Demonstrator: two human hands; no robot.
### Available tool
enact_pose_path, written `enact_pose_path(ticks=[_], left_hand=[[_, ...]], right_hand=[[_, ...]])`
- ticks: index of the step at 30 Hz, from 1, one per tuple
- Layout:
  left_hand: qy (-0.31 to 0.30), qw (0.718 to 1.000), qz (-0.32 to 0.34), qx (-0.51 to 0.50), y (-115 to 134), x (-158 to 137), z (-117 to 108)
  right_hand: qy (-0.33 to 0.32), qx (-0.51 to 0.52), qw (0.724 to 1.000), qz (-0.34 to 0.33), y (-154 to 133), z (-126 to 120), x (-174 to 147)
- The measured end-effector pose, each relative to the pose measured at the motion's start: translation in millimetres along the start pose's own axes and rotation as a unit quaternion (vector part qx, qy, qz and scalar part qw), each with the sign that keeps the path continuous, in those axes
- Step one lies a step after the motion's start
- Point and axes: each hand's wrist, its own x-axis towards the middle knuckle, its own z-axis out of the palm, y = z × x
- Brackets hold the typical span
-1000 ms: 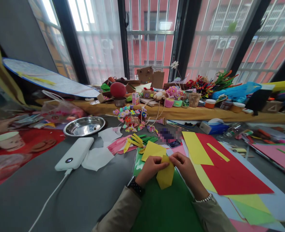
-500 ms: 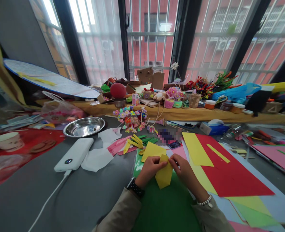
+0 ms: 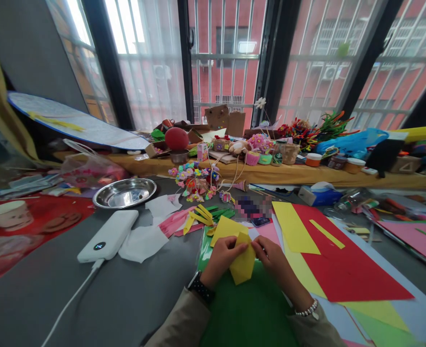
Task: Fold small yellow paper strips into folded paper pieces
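A folded piece of yellow paper (image 3: 243,271) is held up between my two hands, over a green mat (image 3: 249,313). My left hand (image 3: 223,255) pinches its left side, thumb lying across the front. On the other side, the fingertips of my right hand (image 3: 268,251) are closed on the paper's right edge. Behind my left hand lies another yellow sheet (image 3: 229,226). Just beyond it are cut yellow strips (image 3: 200,217) and green paper pieces (image 3: 222,212).
At left are a white power bank (image 3: 108,236) with a cable, a steel dish (image 3: 125,193) and white paper scraps (image 3: 144,242). Red paper (image 3: 357,260) and a yellow sheet (image 3: 295,229) lie at right. A cluster of small craft flowers (image 3: 194,180) stands before the crowded sill.
Both hands keep hold of the yellow paper, which has shifted only slightly. The camera view has tilted a little.
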Motion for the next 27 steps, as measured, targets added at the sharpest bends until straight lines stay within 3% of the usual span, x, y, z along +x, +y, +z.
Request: enact_pose_path(ticks=[15,22,27], left_hand=[[0.014,1.000,0.006,0.017,-0.6,1.1,-0.2],[-0.075,0.996,0.010,0.045,-2.6,-0.1,-1.4],[-0.081,0.995,0.018,0.049,-6.0,0.4,-0.3]], right_hand=[[0.017,-0.005,1.000,-0.006,3.0,4.3,-0.2],[0.015,0.106,0.994,0.029,-0.6,-3.2,0.8],[0.010,0.122,0.992,0.042,-1.6,-8.2,1.1]])
